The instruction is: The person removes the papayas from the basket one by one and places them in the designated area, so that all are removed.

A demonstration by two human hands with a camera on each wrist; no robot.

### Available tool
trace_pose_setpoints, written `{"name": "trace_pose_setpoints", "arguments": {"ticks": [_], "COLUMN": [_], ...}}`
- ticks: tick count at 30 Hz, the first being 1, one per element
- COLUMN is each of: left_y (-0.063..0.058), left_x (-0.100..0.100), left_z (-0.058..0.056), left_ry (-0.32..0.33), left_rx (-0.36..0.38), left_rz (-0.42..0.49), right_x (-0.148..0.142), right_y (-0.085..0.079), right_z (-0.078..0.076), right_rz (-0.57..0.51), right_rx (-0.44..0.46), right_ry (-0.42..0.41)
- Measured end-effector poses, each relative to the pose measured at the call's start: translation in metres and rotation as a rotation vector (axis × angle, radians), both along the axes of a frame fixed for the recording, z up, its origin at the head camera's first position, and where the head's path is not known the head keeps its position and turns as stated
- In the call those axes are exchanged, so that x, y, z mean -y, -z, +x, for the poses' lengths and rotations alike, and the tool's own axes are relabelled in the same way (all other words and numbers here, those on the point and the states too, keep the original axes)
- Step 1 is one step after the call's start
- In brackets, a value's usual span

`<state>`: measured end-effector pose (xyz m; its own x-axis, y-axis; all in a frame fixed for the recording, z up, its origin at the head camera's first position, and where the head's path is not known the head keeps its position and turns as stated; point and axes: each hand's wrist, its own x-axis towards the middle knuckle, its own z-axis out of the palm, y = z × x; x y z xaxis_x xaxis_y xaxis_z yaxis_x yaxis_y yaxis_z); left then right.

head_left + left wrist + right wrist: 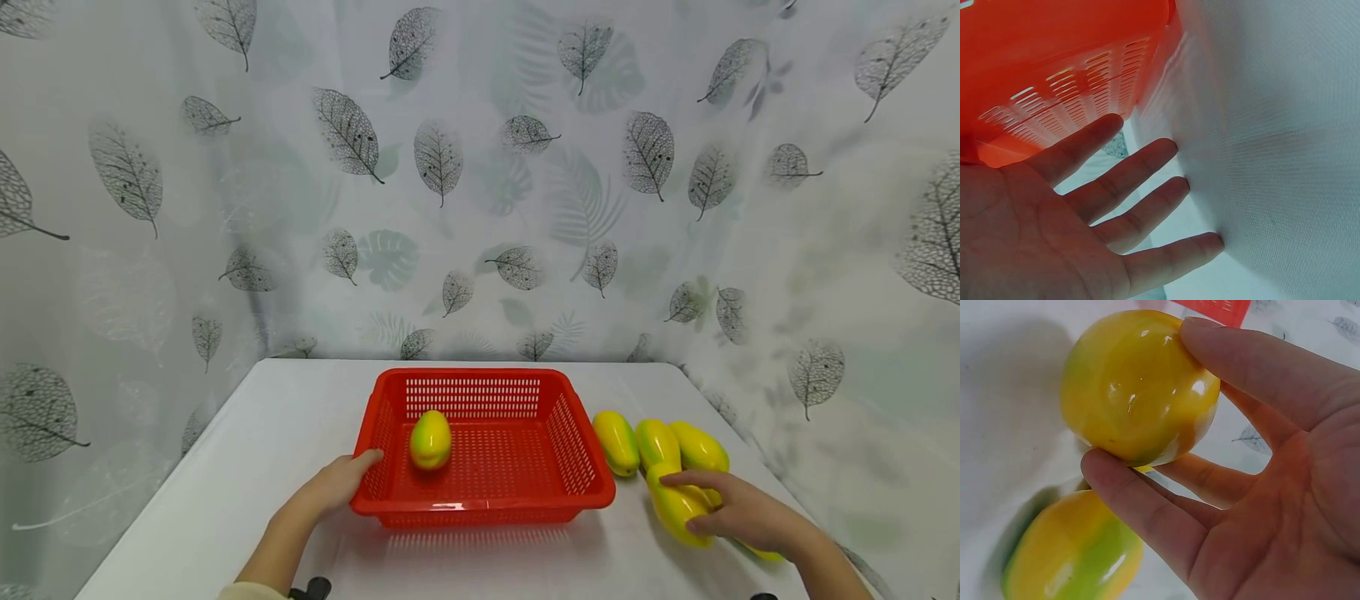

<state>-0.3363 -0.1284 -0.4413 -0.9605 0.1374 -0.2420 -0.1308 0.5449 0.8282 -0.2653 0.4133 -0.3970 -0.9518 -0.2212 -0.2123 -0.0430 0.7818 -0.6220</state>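
A red plastic basket [487,503] with slotted walls stands on the table, one yellow-green papaya [431,440] inside it at the left. My left hand [339,483] holds the basket's left side, thumb over the rim. In the left wrist view its four fingers [1125,167] stretch out, spread, below the rim beside the slotted wall. To the right of the basket, my right hand [742,510] grips another glossy papaya [675,504] between thumb and fingers. The right wrist view shows the rounded end of this held papaya [1138,387] between the fingertips.
Several more papayas lie close together around the right hand, among them one [617,443] beside the basket's right wall and one [701,446] farther right. The white table [300,400] is bordered behind and at both sides by leaf-patterned curtains [480,208].
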Motion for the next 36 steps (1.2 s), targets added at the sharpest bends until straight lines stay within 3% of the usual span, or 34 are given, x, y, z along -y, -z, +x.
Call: {"name": "trace_pose_setpoints", "arguments": {"ticks": [36], "left_y": [-0.002], "left_x": [0.000], "left_z": [0.001], "left_ry": [0.001], "left_rx": [-0.006], "left_rz": [-0.002], "right_x": [-0.001], "right_y": [0.015], "right_z": [0.001], "right_rz": [0.055], "right_rx": [0.056], "right_ry": [0.074]}}
